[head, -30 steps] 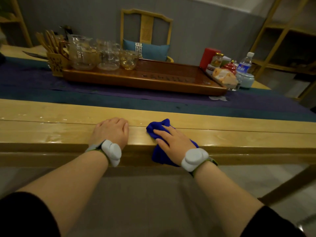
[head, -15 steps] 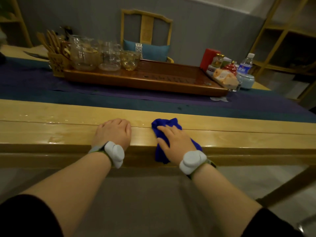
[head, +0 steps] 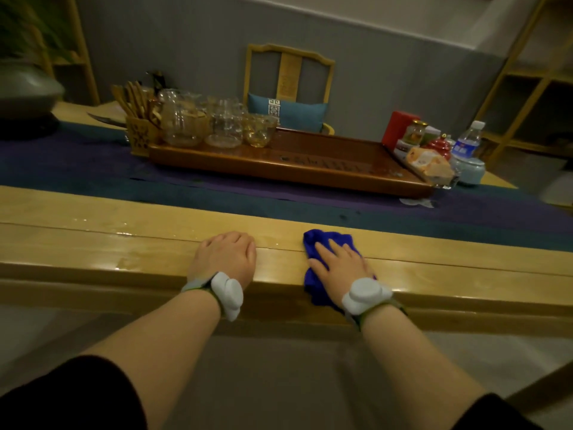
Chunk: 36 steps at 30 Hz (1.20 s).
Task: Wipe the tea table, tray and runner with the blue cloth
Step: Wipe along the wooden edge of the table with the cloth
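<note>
- The blue cloth lies bunched on the near wooden edge of the tea table, with its lower part draped over the front lip.
- The right hand lies palm-down on top of the cloth with its fingers stretched out flat, pressing it to the wood rather than gripping it; cloth shows beyond the fingertips and below the wrist.
- The left hand rests flat on the bare wood just beside the cloth, fingers together and slightly curled, with nothing in it.
- Each wrist carries a pale grey band-mounted device.
- Wet glints show on the wood to the left of the left hand.
- Behind the wooden edge runs the dark runner, teal along the near side and purple further in.
- On the runner sits the long brown wooden tea tray, set at a slight angle.
- At the tray's left end stand glass pitchers and cups, close together.
- A carved wooden holder of tea tools stands just beside the tray's left end.
- Off the tray's right end are clustered a red box, a small jar, a red lidded pot, a water bottle, a pale lidded jar and a packet.
- Beyond the table stands a wooden chair with a blue cushion.
</note>
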Each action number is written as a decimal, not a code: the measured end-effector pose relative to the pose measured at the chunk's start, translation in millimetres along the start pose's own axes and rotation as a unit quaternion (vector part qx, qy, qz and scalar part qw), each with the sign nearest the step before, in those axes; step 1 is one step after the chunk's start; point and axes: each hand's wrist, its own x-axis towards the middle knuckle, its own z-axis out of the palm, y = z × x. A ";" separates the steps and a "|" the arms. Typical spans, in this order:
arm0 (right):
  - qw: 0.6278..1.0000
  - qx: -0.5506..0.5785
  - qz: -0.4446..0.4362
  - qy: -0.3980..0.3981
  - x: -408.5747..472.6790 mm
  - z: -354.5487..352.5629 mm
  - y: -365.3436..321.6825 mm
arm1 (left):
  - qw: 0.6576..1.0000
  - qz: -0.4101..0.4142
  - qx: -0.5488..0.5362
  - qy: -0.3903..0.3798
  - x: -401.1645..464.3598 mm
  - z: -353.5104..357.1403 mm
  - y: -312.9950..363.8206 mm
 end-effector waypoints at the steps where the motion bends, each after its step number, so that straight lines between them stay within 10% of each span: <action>1: 0.999 -0.001 -0.033 0.011 -7.7 2.5 -10.7 | 1.000 -0.004 -0.001 -0.006 0.2 -0.4 -0.3; 8: 0.979 0.012 -0.201 -0.004 -28.6 -1.2 -5.4 | 0.992 0.000 0.004 -0.124 11.4 -8.0 -0.7; 16: 0.998 0.005 0.039 0.043 -24.1 -14.5 26.3 | 0.990 -0.045 0.026 -0.128 -4.1 -24.5 -35.3; 27: 0.985 0.029 -0.169 -0.002 -27.6 -2.8 -23.5 | 0.994 -0.026 0.027 -0.105 -7.4 -13.3 -37.0; 36: 0.992 -0.062 0.077 -0.080 36.4 -19.3 19.6 | 0.994 -0.029 0.024 -0.106 -3.7 -9.5 -40.0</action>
